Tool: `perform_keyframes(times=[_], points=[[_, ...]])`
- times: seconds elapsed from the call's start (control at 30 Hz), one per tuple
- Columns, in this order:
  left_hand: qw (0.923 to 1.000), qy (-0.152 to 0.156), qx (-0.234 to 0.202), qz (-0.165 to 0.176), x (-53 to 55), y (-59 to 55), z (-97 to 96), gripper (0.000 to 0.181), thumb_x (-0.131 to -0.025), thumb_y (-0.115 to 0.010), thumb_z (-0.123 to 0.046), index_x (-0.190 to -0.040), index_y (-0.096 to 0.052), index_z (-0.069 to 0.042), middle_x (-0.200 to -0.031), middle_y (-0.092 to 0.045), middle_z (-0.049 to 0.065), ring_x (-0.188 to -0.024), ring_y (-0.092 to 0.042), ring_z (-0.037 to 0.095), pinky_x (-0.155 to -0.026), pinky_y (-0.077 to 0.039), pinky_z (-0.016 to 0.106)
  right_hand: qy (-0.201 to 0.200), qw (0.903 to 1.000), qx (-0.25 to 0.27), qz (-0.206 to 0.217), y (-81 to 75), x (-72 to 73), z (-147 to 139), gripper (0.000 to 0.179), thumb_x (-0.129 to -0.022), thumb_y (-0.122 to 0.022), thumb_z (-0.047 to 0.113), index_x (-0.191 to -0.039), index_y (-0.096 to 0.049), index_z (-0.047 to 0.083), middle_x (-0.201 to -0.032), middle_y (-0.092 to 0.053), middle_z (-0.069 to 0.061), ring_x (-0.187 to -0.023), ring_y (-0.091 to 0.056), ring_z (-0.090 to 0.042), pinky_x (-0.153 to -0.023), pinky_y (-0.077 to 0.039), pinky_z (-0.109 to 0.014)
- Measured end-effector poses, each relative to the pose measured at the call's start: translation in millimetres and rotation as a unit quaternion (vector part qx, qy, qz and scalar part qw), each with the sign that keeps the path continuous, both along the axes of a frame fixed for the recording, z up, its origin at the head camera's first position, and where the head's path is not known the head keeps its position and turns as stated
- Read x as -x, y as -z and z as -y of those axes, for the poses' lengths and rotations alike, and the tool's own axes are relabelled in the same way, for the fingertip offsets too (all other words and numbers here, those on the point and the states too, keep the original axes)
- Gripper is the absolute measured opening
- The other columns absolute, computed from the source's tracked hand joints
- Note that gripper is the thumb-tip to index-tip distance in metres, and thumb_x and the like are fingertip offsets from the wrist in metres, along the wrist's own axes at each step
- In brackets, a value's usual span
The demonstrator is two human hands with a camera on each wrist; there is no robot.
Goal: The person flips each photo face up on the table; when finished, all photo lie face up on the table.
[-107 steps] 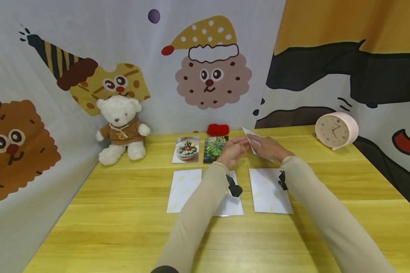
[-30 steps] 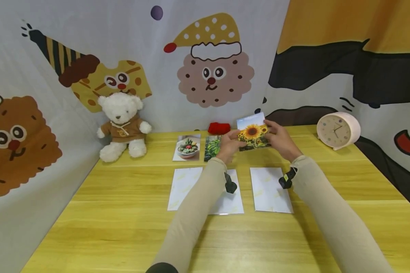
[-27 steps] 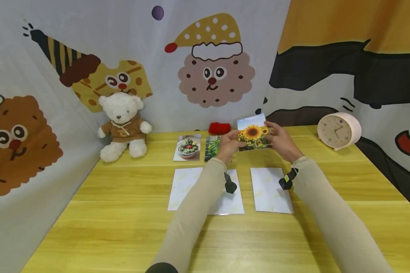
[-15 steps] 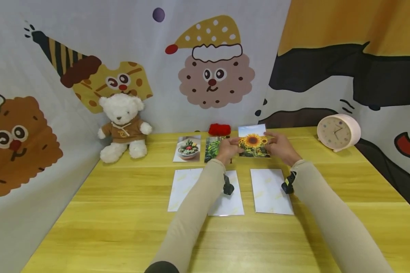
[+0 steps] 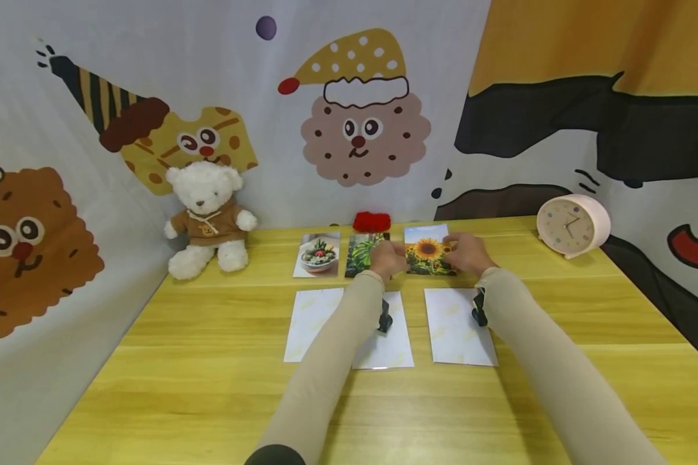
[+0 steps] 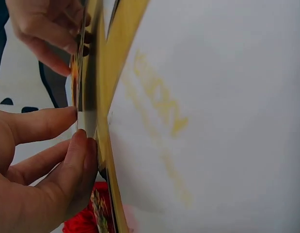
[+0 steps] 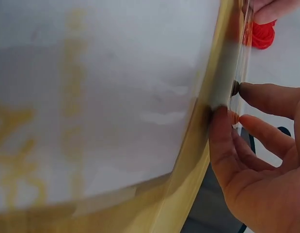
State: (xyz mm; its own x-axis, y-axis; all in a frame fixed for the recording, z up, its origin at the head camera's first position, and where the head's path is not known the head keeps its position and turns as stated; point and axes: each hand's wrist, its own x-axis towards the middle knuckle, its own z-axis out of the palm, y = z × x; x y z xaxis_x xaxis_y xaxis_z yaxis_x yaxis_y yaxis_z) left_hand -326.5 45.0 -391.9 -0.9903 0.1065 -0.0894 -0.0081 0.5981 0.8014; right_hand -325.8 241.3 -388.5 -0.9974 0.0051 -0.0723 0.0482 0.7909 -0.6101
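Both hands hold a sunflower photo card (image 5: 427, 248) by its opposite side edges, low over the back of the table. My left hand (image 5: 388, 259) pinches the left edge between thumb and fingers, as the left wrist view shows. On the right edge, my right hand (image 7: 266, 165) pinches with the thumb beneath and fingertips on the picture side. Left of it lie a green leafy plant card (image 5: 360, 250), partly covered by my left hand, and a succulent bowl card (image 5: 318, 255). Nearer the front, three white-backed cards lie in a row: left (image 5: 309, 323), middle (image 5: 392, 342), right (image 5: 456, 336).
A red yarn bundle (image 5: 372, 222) sits behind the plant card. A white teddy bear (image 5: 209, 216) in a brown hoodie sits at the back left. A pink round alarm clock (image 5: 570, 226) stands at the back right. A cartoon-printed cloth (image 5: 360, 142) hangs behind the table (image 5: 209, 400).
The card in my hands was turned from its white back to its sunflower side. Since then both hands have lowered it toward the table, beside the plant card.
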Motion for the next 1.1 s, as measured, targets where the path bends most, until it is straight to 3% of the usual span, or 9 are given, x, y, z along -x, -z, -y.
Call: perform_keyframes(times=[0.1,0.17,0.23,0.37,0.53,0.73,0.93,1.0,1.1], points=[[0.9979,0.023,0.053,-0.029,-0.6,-1.3,0.1,0.005,-0.081,-0.073,0.002,-0.080,-0.069,-0.002,-0.077,-0.064,0.005,-0.078,-0.056,0.017,-0.066,-0.047,0.022,-0.007,0.9997,-0.021,-0.011,2.1,1.9,2.9,0.052,-0.087,-0.066,0.008,-0.136,-0.057,-0.004,-0.128,-0.063,-0.030,-0.094,-0.065,-0.029,-0.077,-0.055,-0.034],[0.9949,0.036,0.079,-0.051,-0.8,-1.4,-0.2,0.034,-0.080,-0.068,0.005,-0.058,-0.045,-0.006,-0.058,-0.038,0.000,-0.059,-0.033,0.014,-0.055,-0.029,0.023,-0.009,0.9995,-0.028,-0.011,4.0,2.7,4.3,0.052,-0.087,-0.065,0.009,-0.136,-0.057,-0.005,-0.129,-0.063,-0.029,-0.101,-0.060,-0.033,-0.083,-0.054,-0.039],[0.9900,0.054,0.109,-0.071,-1.0,-1.4,-0.8,0.049,-0.081,-0.062,0.008,-0.058,-0.024,-0.013,-0.059,-0.017,-0.001,-0.057,-0.014,0.014,-0.054,-0.018,0.026,-0.006,0.9996,-0.028,-0.003,5.4,3.2,5.8,0.052,-0.088,-0.066,0.009,-0.137,-0.056,-0.005,-0.130,-0.062,-0.028,-0.104,-0.057,-0.034,-0.088,-0.053,-0.043],[0.9749,0.060,0.183,-0.113,-3.7,-1.9,-3.4,0.054,-0.084,-0.060,0.004,-0.055,-0.019,-0.016,-0.057,-0.010,-0.004,-0.055,-0.007,0.010,-0.054,-0.017,0.025,0.003,0.9995,-0.029,0.011,7.7,3.7,7.7,0.052,-0.089,-0.067,0.010,-0.138,-0.056,-0.004,-0.133,-0.060,-0.027,-0.106,-0.055,-0.034,-0.097,-0.052,-0.048],[0.9598,0.055,0.246,-0.124,-6.2,-3.2,-8.0,0.056,-0.090,-0.065,-0.007,-0.054,-0.023,-0.015,-0.056,-0.016,-0.003,-0.056,-0.018,0.013,-0.060,-0.031,0.028,-0.007,0.9982,-0.059,-0.005,10.3,4.8,8.5,0.049,-0.087,-0.068,0.011,-0.133,-0.060,-0.005,-0.138,-0.058,-0.028,-0.120,-0.054,-0.041,-0.109,-0.045,-0.054],[0.9590,0.047,0.255,-0.114,-2.6,-1.7,-11.7,0.052,-0.090,-0.070,-0.010,-0.051,-0.035,-0.014,-0.052,-0.039,-0.002,-0.081,-0.059,0.022,-0.078,-0.048,0.036,-0.035,0.9934,-0.108,-0.015,12.2,7.0,10.3,0.046,-0.087,-0.066,0.012,-0.129,-0.062,-0.008,-0.136,-0.059,-0.029,-0.129,-0.051,-0.046,-0.113,-0.041,-0.056],[0.9610,0.070,0.247,-0.102,0.6,-1.5,-10.1,0.047,-0.091,-0.067,-0.008,-0.055,-0.039,-0.011,-0.057,-0.034,0.001,-0.075,-0.045,0.020,-0.074,-0.038,0.034,-0.049,0.9902,-0.131,-0.002,12.7,9.0,9.4,0.046,-0.090,-0.063,0.013,-0.131,-0.061,-0.008,-0.136,-0.058,-0.029,-0.131,-0.044,-0.045,-0.116,-0.036,-0.057],[0.9599,0.073,0.250,-0.105,-0.2,-3.9,-8.9,0.030,-0.092,-0.068,-0.009,-0.063,-0.058,-0.007,-0.064,-0.053,0.002,-0.080,-0.053,0.019,-0.077,-0.045,0.030,-0.057,0.9896,-0.132,0.002,12.2,9.4,6.9,0.049,-0.091,-0.062,0.014,-0.134,-0.057,-0.009,-0.138,-0.057,-0.030,-0.132,-0.043,-0.047,-0.117,-0.036,-0.057],[0.9692,0.073,0.215,-0.096,-2.4,-12.9,-2.4,0.016,-0.093,-0.068,-0.011,-0.105,-0.077,-0.005,-0.105,-0.076,0.004,-0.105,-0.068,0.021,-0.096,-0.055,0.031,-0.070,0.9911,-0.114,0.001,8.0,8.7,2.0,0.054,-0.094,-0.061,0.015,-0.140,-0.050,-0.010,-0.130,-0.063,-0.029,-0.128,-0.049,-0.046,-0.115,-0.038,-0.058]])
